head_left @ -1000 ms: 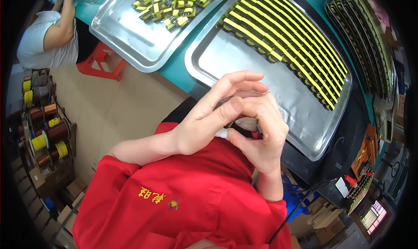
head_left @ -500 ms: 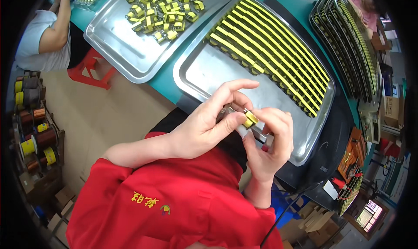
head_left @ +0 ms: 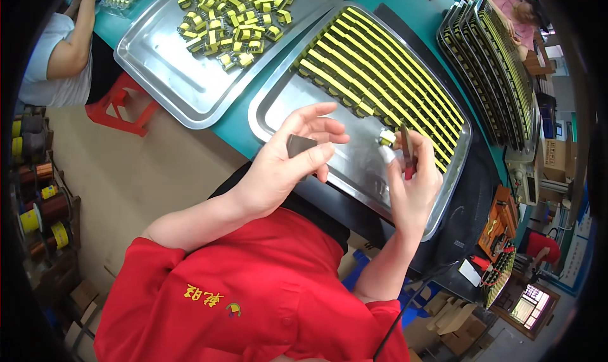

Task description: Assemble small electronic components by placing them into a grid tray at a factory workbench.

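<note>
Between the thumb and fingers of my left hand [head_left: 288,162] sits a small dark grey rectangular block [head_left: 300,145]. My right hand [head_left: 417,184] pinches a small transformer [head_left: 387,138] with yellow wrapping at its fingertips, above the near part of a metal tray. A slim tool [head_left: 406,148] with a dark end and a red part is tucked in the same hand; its exact kind is unclear. Neat rows of yellow-wrapped transformers [head_left: 373,70] fill the far side of that tray [head_left: 278,112]. The two hands are apart.
Loose transformers [head_left: 231,20] lie heaped in a second metal tray [head_left: 158,64] at the left. Stacked full trays [head_left: 487,77] stand at the right. A co-worker's arm [head_left: 69,55] and a red stool [head_left: 123,102] are at left, wire spools [head_left: 47,210] below.
My hands have separated. The right one has carried the transformer and the tool right and up over the tray, while the left has drawn back leftward with the grey block.
</note>
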The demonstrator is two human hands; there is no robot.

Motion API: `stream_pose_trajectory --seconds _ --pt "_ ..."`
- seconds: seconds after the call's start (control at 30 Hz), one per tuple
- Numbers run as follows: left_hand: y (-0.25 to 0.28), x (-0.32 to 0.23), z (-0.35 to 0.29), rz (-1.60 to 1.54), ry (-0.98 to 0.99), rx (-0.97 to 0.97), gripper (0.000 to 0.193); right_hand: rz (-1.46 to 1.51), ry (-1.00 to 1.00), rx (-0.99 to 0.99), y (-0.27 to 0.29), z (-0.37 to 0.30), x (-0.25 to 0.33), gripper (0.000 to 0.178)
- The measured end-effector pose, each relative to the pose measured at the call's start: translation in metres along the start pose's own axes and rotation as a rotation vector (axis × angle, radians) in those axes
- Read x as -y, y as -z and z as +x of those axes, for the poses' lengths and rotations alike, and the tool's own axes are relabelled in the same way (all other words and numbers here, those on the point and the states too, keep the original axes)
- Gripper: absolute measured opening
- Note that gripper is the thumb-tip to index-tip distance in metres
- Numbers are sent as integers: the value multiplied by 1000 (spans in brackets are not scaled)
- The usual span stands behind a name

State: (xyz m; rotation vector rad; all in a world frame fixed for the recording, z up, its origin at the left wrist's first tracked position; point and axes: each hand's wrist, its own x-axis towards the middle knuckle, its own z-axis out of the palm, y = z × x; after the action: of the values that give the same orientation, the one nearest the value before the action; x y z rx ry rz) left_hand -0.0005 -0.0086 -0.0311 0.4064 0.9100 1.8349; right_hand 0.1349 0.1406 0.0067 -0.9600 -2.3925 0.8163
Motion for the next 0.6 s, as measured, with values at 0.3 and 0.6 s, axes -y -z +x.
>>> stream_pose_trajectory --seconds 0.3,0.6 --pt "7 -6 -5 66 14 44 49 -358 178 -33 -26 16 -11 29" --pt "11 -9 -5 168 141 105 41 -413 209 -81 -35 23 -16 17"
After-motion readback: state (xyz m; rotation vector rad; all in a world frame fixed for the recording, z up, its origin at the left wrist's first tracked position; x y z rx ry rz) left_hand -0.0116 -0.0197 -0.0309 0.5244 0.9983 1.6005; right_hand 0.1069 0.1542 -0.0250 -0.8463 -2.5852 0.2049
